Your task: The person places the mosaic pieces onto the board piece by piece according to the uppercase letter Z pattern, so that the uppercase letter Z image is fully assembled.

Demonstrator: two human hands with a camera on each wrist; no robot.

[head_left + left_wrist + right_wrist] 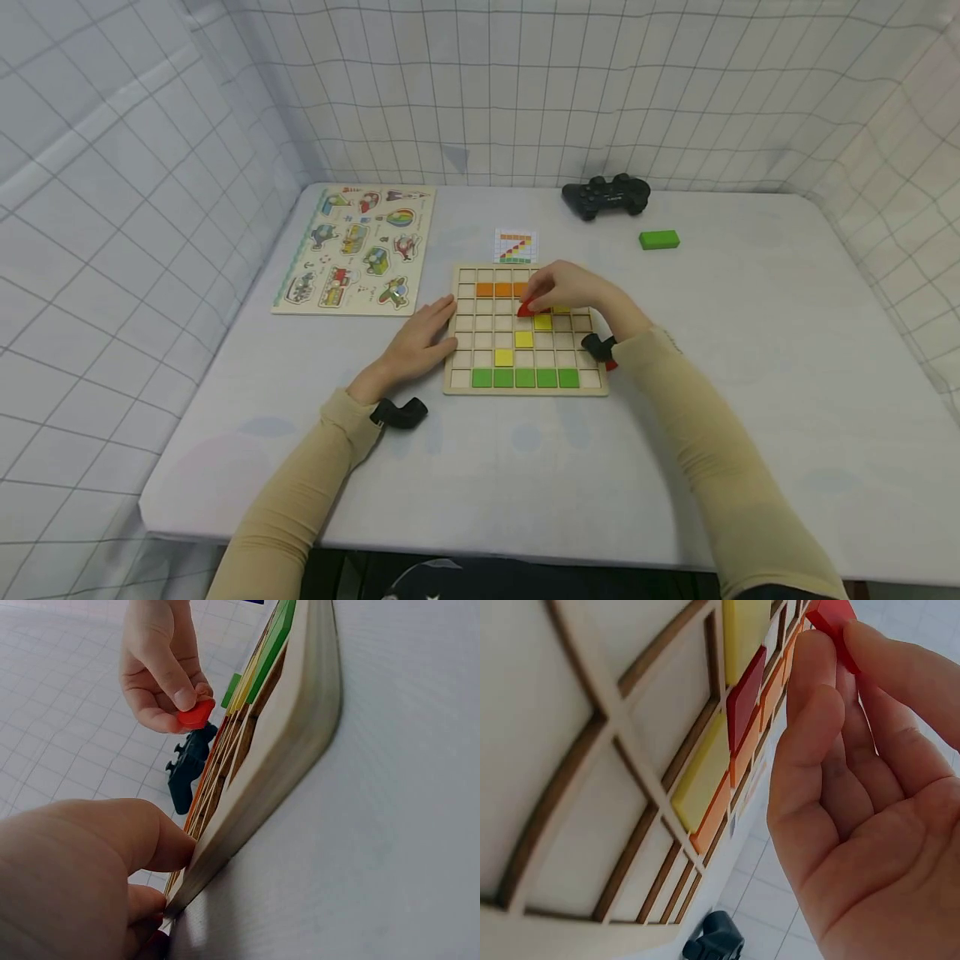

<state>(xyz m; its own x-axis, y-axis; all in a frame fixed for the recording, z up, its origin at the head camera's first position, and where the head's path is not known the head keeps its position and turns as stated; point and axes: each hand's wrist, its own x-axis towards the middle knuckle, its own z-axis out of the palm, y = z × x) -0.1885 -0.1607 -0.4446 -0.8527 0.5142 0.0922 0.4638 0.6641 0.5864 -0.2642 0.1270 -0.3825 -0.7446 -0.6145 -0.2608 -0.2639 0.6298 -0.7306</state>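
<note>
A square wooden grid board (483, 322) lies on the table. Orange tiles (494, 290) sit near its far edge, yellow tiles (523, 339) run diagonally, and green tiles (525, 378) fill part of the nearest row. My right hand (572, 287) pinches a red tile (831, 616) between thumb and fingers, just over the board. Another red tile (745, 701) lies in the grid between yellow ones, as the right wrist view shows. Extended fingers of my left hand (422, 340) rest at the board's left edge, the thumb touching its rim.
A small pattern card (515, 247) lies beyond the board. Farther back are a black game controller (607, 197) and a green block (659, 240). A picture puzzle board (356, 250) lies at left. Something red (611, 365) shows partly beneath my right wrist.
</note>
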